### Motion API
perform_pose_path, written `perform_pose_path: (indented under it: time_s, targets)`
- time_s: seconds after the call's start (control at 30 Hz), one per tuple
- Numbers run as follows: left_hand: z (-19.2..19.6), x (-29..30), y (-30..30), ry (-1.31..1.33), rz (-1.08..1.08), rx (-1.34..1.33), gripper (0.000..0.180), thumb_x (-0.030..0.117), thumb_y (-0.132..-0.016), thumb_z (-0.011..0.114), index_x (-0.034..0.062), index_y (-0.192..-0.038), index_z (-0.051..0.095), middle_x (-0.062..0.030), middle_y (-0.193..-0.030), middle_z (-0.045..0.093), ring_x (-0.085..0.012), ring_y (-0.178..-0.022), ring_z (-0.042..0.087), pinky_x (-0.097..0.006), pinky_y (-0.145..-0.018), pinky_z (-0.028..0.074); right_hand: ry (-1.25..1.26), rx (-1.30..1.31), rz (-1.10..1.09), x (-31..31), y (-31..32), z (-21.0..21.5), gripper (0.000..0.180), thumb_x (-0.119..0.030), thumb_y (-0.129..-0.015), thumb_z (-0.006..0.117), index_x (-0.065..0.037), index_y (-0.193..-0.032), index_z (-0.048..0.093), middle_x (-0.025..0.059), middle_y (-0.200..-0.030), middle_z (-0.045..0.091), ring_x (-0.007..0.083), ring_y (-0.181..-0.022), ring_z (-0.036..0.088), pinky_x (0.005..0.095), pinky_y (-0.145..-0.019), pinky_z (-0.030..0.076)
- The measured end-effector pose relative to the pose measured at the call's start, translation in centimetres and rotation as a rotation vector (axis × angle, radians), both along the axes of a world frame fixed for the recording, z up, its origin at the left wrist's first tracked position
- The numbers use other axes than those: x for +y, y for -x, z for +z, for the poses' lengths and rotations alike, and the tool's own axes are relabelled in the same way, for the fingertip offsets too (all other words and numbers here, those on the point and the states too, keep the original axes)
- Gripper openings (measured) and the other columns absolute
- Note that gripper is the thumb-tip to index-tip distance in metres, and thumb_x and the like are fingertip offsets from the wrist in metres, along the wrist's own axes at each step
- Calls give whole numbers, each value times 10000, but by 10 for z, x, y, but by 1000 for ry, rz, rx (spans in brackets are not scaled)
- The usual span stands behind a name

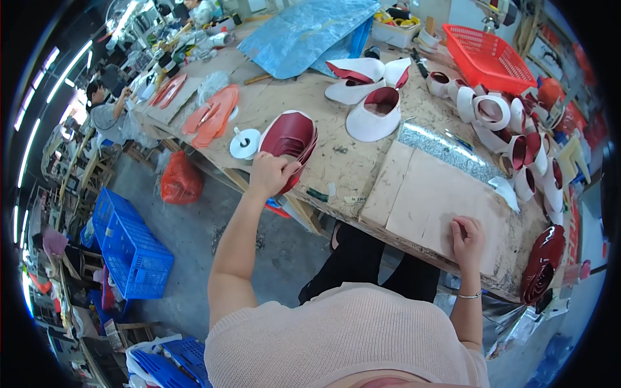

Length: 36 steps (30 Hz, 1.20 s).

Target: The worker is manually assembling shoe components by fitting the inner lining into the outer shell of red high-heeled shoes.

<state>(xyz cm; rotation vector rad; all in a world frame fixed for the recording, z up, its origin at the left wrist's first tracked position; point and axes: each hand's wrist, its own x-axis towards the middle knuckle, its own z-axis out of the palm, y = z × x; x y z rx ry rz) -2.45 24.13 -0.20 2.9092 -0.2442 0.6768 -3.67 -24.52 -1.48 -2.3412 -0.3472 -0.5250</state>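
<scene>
A nested stack of dark red shoe uppers [289,134] sits at the table's left front edge. My left hand [268,173] is closed on the near end of this stack, thumb and fingers pinching its rim. Loosely curled, my right hand [468,240] rests on a beige board [446,197], with nothing visible in it. Beyond the board stand several white shoe uppers with dark red insides, one of them a rounded upper [374,118]. Just left of the stack is a white disc with a dark knob [245,143].
Orange cut pieces [212,116] lie at the table's left. A blue plastic-covered panel [304,35] and a red basket [485,58] stand at the back. More white uppers [491,111] crowd the right, near glossy dark red pieces [542,265]. Blue crates [132,249] stand on the floor.
</scene>
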Motion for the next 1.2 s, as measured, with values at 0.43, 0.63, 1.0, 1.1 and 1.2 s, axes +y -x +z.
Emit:
perform_pose_path:
  time_s: [0.43, 0.63, 1.0, 1.1, 1.2]
  targets:
    - [-35, -181, -187, 122, -119, -271, 378, 211, -800, 663, 33, -1114, 548, -151, -1121, 595, -338, -1131, 514, -494, -1015, 329, 7, -4, 25, 0, -10, 5, 72, -78, -758, 691, -36, -795, 647, 102, -868, 615, 284, -856, 573, 372, -753, 465]
    - [0, -218, -183, 573, -302, -64, 389, 109, -776, 688, -31, -1121, 577, -182, -998, 667, -314, -906, 652, -378, -762, 506, -154, 34, -4, -14, -4, 5, 79, -93, -780, 678, -23, -812, 659, 112, -778, 624, 281, -776, 591, 357, -704, 482]
    - [0, -313, -70, 375, -652, -17, 579, 58, -851, 543, -56, -1379, 334, -229, -975, 630, -362, -883, 620, -442, -772, 481, -704, 562, -21, 15, -45, 25, 642, -225, -869, 668, 42, -1364, 358, 128, -994, 611, 160, -766, 629, 259, -647, 511]
    - [-3, -281, -80, 407, -590, -355, 477, 62, -848, 558, -40, -1301, 453, -192, -1038, 630, -320, -977, 600, -414, -882, 435, -778, 530, -39, 17, -55, 3, 600, -140, -839, 690, 40, -1332, 398, 118, -1027, 593, 161, -802, 618, 265, -664, 521]
    - [-22, -241, -101, 269, -289, -370, 409, 147, -858, 586, 12, -1240, 529, -149, -1031, 642, -273, -1021, 584, -443, -962, 359, -1037, 538, -3, 17, -66, -3, 553, -61, -818, 686, 38, -1299, 432, 110, -1042, 583, 169, -847, 610, 267, -691, 525]
